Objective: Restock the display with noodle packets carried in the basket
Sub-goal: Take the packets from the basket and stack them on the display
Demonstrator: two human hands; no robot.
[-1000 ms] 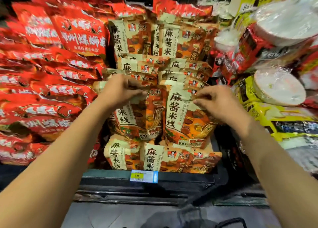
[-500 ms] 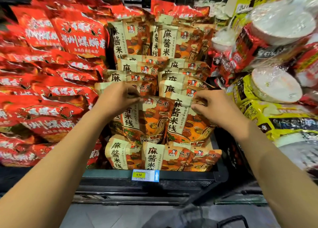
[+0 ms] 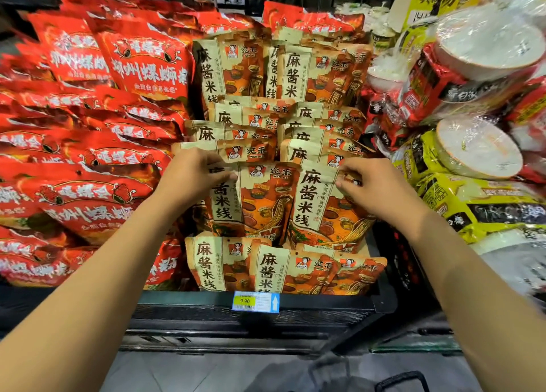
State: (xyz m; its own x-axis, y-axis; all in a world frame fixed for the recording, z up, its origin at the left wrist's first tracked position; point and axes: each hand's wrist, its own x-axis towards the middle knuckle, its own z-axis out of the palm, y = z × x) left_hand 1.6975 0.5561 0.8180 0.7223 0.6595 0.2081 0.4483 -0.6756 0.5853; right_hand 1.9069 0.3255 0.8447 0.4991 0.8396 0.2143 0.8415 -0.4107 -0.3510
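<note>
Pinches the top edge of a tan packet (image 3: 254, 202) with the left hand (image 3: 192, 176) at centre frame, fingers curled over it. Pinches the top of the neighbouring packet (image 3: 319, 211) with the right hand (image 3: 375, 190). Holds both upright, side by side and touching, above the front row of the display (image 3: 206, 300). Red packs (image 3: 88, 155) at left, yellow packs (image 3: 472, 202) at right, price tag (image 3: 255, 302) on the front rim, dark handle (image 3: 401, 381) at bottom edge.

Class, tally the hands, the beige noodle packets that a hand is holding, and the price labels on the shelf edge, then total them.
Hands: 2, left hand and right hand
Held beige noodle packets: 2, left packet and right packet
Price label: 1
Total: 5
</note>
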